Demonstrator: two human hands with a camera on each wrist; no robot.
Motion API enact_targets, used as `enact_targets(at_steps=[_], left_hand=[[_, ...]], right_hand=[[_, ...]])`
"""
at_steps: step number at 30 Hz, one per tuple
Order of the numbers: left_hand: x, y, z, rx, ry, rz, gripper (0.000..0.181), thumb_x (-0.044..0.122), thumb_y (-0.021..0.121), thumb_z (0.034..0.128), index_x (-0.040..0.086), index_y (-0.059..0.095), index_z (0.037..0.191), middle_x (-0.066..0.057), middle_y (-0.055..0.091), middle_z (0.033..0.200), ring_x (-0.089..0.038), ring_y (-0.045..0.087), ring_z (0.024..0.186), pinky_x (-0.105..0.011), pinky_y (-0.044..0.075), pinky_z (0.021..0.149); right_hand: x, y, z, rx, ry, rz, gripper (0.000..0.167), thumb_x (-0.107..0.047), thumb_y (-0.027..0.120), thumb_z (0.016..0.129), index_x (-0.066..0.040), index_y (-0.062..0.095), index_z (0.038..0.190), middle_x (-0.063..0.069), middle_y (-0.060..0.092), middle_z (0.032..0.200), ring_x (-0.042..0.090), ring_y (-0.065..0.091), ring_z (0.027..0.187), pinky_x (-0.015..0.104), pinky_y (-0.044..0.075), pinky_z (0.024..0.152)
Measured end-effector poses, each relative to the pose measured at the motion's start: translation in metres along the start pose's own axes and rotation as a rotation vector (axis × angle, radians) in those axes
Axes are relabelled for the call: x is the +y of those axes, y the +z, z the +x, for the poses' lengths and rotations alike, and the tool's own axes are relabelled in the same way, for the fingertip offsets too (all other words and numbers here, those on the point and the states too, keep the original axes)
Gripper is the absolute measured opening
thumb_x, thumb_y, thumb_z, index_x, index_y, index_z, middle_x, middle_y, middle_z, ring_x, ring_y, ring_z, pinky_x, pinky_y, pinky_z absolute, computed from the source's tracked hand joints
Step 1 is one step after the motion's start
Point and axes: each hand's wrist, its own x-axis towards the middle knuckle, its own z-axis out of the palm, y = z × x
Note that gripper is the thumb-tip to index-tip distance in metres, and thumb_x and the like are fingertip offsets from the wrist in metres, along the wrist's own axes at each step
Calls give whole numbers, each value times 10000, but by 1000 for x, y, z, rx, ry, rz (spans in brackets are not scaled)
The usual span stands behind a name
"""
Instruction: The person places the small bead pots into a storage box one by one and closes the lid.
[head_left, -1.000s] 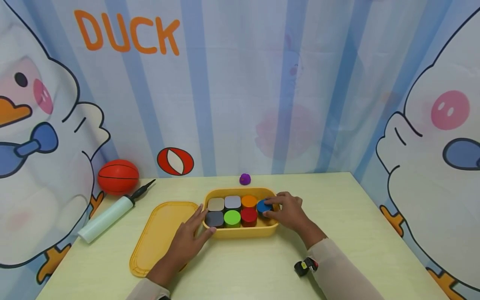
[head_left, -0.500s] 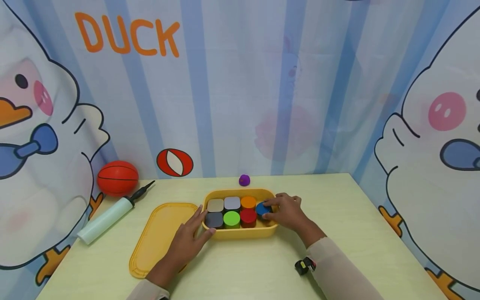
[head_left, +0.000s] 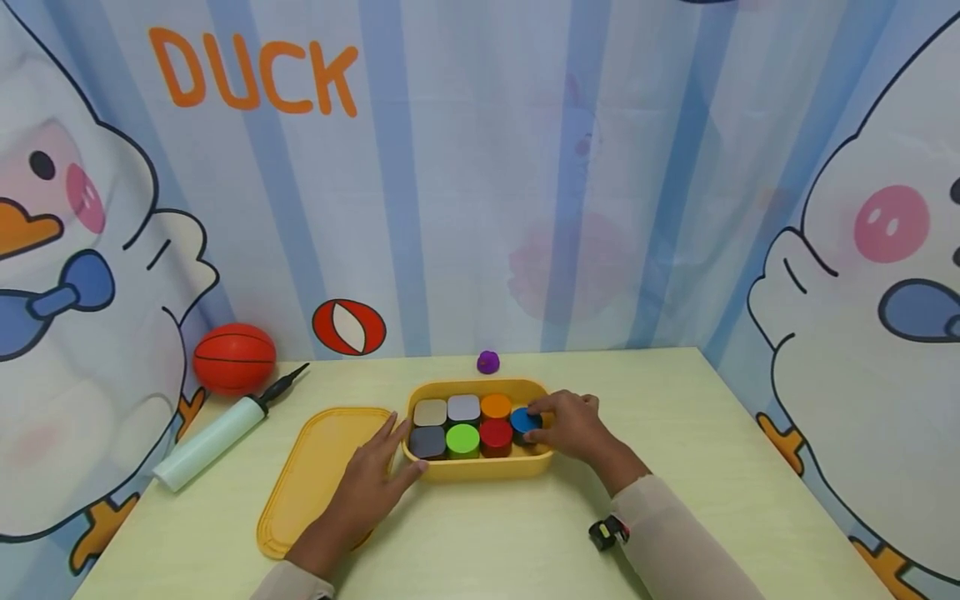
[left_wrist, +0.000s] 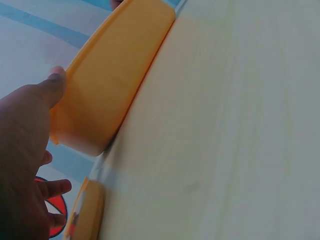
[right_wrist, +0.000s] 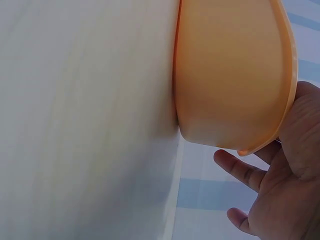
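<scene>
A yellow rectangular box [head_left: 486, 470] with rounded corners sits on the table. Inside stand several small pots in two rows, with beige, lavender, orange, slate, green and red tops [head_left: 496, 434]. At the right end of the back row is a dark-sided pot with a blue top [head_left: 526, 420]. My right hand [head_left: 576, 425] reaches over the box's right end and pinches that pot between thumb and index finger. My left hand [head_left: 372, 472] rests against the box's left end, fingers fairly straight, thumb at the front corner. In both wrist views only the box's outer wall [left_wrist: 112, 75] shows, not the pots.
The yellow lid [head_left: 318, 467] lies flat left of the box, partly under my left forearm. A pale green hand pump [head_left: 213, 442] and a red ball [head_left: 235, 358] are at the far left. A small purple object [head_left: 488, 362] sits behind the box.
The blue-topped pot sits slightly lower in the box, with more of its dark side showing. My right hand has shifted a little with it; the left hand stays at the box's left end.
</scene>
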Motion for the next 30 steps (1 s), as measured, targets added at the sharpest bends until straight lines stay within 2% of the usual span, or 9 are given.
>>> enact_targets(at_steps=[5,10,12,17,20,24,30], left_hand=[[-5,-14,0,-12,-37,17,876,570,678,1051,169,317,1741,-139,246,1828,-444,273,1674,-734,265,1305],[-14,-31,-1,-41,-104,85,926,655,638,1041,133,321,1736,-183,235,1825,-508,260,1661,-756,240,1301],[-17,-38,-2,-42,-118,118,908,621,649,1049,99,340,1725,-213,250,1813,-543,274,1642,-769,248,1291],[-24,-56,-4,7,-119,160,866,522,676,1067,45,345,1710,-278,288,1778,-563,297,1621,-781,259,1278],[-25,-64,-3,21,-145,167,889,528,673,1067,43,313,1720,-295,286,1771,-545,291,1627,-782,236,1286],[-30,-72,-4,-1,-205,195,930,576,654,1061,55,276,1732,-312,262,1767,-567,298,1610,-836,200,1258],[-40,-88,-10,-55,-316,297,973,622,632,1045,33,258,1723,-381,200,1738,-671,336,1520,-920,195,1176]], right_hand=[[-1,-5,-4,11,-44,-16,377,-326,877,947,-117,833,1258,61,785,1356,373,582,1409,755,195,1187],[-2,-6,-8,74,-96,21,367,-337,802,1007,-87,823,1275,115,763,1391,412,494,1494,771,200,1183],[-5,-6,-10,97,-100,30,373,-336,789,1016,-84,817,1290,132,747,1419,422,438,1537,767,206,1190],[-16,-5,-14,122,-121,10,418,-353,800,1009,-102,791,1343,130,680,1528,425,322,1615,778,190,1215],[-21,-3,-16,146,-143,-2,424,-349,806,1004,-116,782,1358,115,654,1561,426,293,1628,781,180,1222],[-29,-2,-17,176,-178,3,426,-343,805,1005,-128,770,1371,105,631,1586,421,311,1621,772,208,1217],[-52,5,-19,166,-260,70,490,-343,789,1017,-91,720,1431,127,557,1647,435,304,1623,782,233,1208]])
